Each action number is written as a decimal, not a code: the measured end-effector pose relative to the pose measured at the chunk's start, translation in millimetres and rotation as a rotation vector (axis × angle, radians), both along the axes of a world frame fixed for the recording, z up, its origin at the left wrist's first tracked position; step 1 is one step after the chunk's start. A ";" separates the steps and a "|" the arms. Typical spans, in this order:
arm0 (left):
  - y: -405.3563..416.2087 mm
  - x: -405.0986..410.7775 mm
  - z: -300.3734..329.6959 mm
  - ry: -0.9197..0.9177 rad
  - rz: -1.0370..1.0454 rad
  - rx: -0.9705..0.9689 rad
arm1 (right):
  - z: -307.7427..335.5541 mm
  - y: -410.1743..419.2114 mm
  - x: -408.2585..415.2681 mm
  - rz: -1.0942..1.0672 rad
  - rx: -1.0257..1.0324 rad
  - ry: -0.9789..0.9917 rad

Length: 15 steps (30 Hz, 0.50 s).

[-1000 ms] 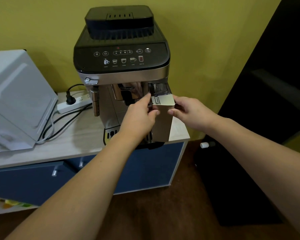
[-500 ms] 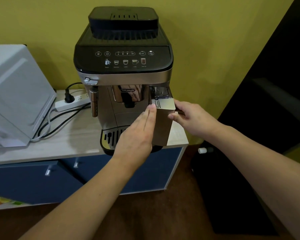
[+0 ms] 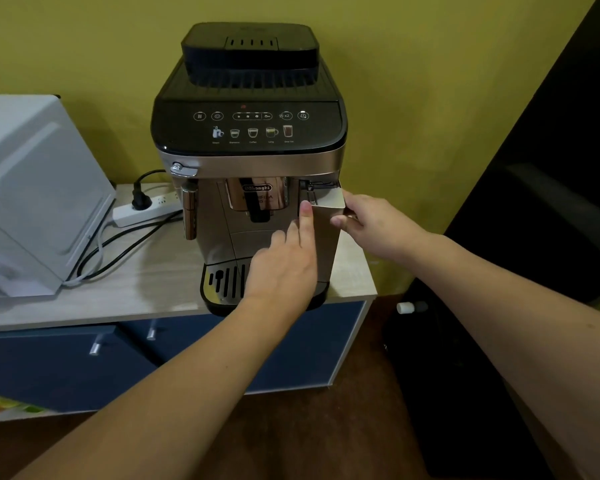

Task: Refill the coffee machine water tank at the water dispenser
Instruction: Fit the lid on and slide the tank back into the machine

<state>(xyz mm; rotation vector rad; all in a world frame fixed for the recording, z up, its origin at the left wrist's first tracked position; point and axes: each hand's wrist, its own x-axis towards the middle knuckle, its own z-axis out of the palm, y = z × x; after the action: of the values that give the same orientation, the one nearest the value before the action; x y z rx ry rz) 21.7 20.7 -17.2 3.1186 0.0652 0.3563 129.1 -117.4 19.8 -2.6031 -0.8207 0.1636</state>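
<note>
On the tabletop (image 3: 146, 271) | coffee machine (image 3: 250, 150) | water tank (image 3: 326, 233) pushed further in | left hand (image 3: 284, 268) flat, fingers open | right hand (image 3: 374, 226) gripping tank edge.

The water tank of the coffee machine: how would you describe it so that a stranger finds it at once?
Find the coffee machine on the wooden counter against the yellow wall. At its front right corner stands the water tank, a tall narrow silver panel. Unlike the drip tray and the spout, it has both hands on it.
</note>
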 end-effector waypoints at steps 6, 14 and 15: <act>8.7 3.2 -6.0 -0.025 -0.036 0.159 | 0.1 2.2 4.3 -0.005 0.058 0.025; 7.9 32.6 5.0 0.102 0.075 0.025 | 1.0 18.4 20.4 -0.115 0.124 0.062; 9.3 36.9 6.6 0.117 0.082 0.025 | 2.2 21.0 23.5 -0.111 0.129 0.058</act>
<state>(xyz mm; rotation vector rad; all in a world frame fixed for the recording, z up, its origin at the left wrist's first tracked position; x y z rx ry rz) 58.6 30.0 -10.5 3.1656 0.1915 0.1761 152.6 -96.4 22.0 -2.5027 -0.6427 0.1480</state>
